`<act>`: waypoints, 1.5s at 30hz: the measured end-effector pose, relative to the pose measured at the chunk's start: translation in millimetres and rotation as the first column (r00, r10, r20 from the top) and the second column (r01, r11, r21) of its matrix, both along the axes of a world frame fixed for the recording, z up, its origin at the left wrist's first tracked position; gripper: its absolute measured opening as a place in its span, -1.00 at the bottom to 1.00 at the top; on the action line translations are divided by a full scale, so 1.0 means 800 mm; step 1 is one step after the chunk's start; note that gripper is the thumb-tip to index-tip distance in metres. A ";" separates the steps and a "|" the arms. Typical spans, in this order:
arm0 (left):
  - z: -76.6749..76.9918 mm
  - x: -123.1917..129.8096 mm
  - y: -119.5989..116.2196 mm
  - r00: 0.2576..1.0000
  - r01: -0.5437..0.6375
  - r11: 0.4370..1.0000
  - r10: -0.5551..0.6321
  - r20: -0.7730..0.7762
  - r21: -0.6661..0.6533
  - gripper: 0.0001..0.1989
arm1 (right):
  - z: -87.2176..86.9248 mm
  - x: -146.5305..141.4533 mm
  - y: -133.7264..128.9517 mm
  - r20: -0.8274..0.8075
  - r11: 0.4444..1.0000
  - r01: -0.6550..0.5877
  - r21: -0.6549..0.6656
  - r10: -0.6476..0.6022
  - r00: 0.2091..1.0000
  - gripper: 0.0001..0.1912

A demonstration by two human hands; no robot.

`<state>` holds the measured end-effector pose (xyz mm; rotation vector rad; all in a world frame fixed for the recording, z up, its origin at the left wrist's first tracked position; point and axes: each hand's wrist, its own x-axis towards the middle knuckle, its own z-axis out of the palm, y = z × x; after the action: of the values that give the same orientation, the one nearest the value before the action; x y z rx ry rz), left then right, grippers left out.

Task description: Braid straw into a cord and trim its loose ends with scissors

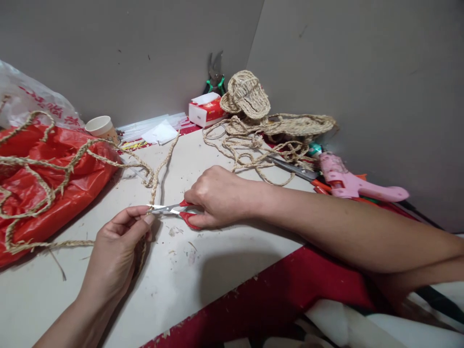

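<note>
A braided straw rope [154, 186] runs down the pale board into the fingers of my left hand [121, 239], which pinches it between thumb and forefinger. My right hand [215, 195] holds small scissors [186, 214] by their red handles. The scissors' blades are parted and their tips reach the rope right at my left fingertips. More of the rope lies in loose loops over a red plastic bag [87, 186] on the left. Part of the rope passes beneath my left hand, where it is partly hidden.
Coiled straw rope [297, 125] and woven straw pieces [248, 94] lie at the back, beside a red tissue pack [206, 110] and pruning shears [215, 75]. A paper cup [99, 126] stands back left. Larger scissors [299, 170] and a pink glue gun [348, 181] lie right.
</note>
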<state>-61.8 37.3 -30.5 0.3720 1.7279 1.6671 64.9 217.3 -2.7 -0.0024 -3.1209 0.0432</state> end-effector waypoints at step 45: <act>0.012 0.000 0.001 0.982 -0.014 0.996 -0.004 0.190 0.092 -0.70 | -0.014 -0.007 0.015 -0.098 0.984 0.065 -0.168 -0.082 0.992 -0.66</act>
<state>-61.7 37.9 -21.3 0.2429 1.5163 1.7317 59.5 229.6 -13.9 -0.1146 -2.9996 0.2897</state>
